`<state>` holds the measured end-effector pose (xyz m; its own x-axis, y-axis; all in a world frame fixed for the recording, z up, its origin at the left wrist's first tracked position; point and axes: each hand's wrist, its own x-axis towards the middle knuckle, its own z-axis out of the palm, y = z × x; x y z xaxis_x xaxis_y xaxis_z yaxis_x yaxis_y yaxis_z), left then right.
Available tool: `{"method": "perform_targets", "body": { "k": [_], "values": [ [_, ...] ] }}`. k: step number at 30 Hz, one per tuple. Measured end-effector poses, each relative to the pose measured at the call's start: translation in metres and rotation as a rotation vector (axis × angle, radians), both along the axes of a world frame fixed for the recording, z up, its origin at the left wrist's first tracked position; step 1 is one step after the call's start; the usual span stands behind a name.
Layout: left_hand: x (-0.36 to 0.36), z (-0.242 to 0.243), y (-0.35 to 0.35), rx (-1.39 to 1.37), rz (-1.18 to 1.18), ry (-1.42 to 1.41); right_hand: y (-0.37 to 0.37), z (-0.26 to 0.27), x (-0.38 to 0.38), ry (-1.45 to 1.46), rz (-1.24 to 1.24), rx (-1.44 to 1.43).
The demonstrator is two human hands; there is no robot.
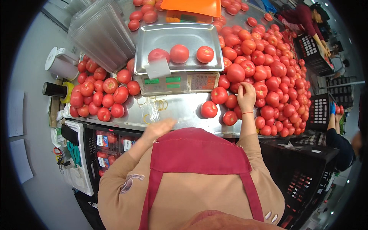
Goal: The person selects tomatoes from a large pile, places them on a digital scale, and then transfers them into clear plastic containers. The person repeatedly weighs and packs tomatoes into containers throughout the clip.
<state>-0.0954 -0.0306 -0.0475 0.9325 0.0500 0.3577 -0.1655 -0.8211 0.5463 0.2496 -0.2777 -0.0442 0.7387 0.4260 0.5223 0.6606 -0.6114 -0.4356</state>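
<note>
My right hand [246, 96] is bent over the near edge of the big tomato heap [271, 83], its fingers at a tomato [235, 87]; whether they grip it cannot be told. My left hand [161, 126] is blurred above the steel table's front edge, nothing visible in it. Three tomatoes lie on the steel pan [178, 31] of a digital scale [175, 84]: two at the left and centre, one tomato [205, 54] at the right. A pale card [158, 69] hangs over the pan's front rim. Loose tomatoes, one of them [209, 109] foremost, lie right of centre.
Rubber bands [161, 105] lie before the scale. On the left are a smaller tomato pile [97, 92], stacked clear plastic containers [100, 34], a white kettle [61, 63] and a tape roll [67, 92]. An orange tray [191, 7] stands behind. Co-workers and black crates [319, 112] are at right.
</note>
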Motion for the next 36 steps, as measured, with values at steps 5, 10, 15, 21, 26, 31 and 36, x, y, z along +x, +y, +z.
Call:
{"method": "perform_targets", "body": {
  "k": [5, 10, 15, 21, 26, 31, 36],
  "values": [
    [0.011, -0.005, 0.001, -0.210, -0.120, 0.086, 0.065, 0.066, -0.011, -0.081, 0.308, 0.154],
    [0.097, 0.078, 0.074, -0.174, 0.387, -0.314, 0.158, 0.091, -0.014, 0.166, 0.608, 0.230],
    [0.167, 0.040, 0.138, -0.161, 0.610, 0.033, 0.243, 0.083, -0.022, 0.368, 0.445, -0.249],
    [0.170, 0.047, 0.140, -0.505, 0.516, 0.034, 0.239, 0.059, -0.010, 0.617, 0.590, 0.053],
    [0.119, 0.065, 0.107, -1.685, 0.008, -0.252, 0.159, 0.097, -0.048, 1.287, 0.793, 0.705],
    [0.086, 0.042, 0.052, -1.731, 0.039, 0.045, 0.090, 0.066, -0.081, 1.079, 0.818, 0.281],
    [0.062, 0.033, 0.018, -0.492, 0.006, 0.112, 0.069, 0.032, -0.131, 0.697, 0.798, -0.119]
  ]
}}
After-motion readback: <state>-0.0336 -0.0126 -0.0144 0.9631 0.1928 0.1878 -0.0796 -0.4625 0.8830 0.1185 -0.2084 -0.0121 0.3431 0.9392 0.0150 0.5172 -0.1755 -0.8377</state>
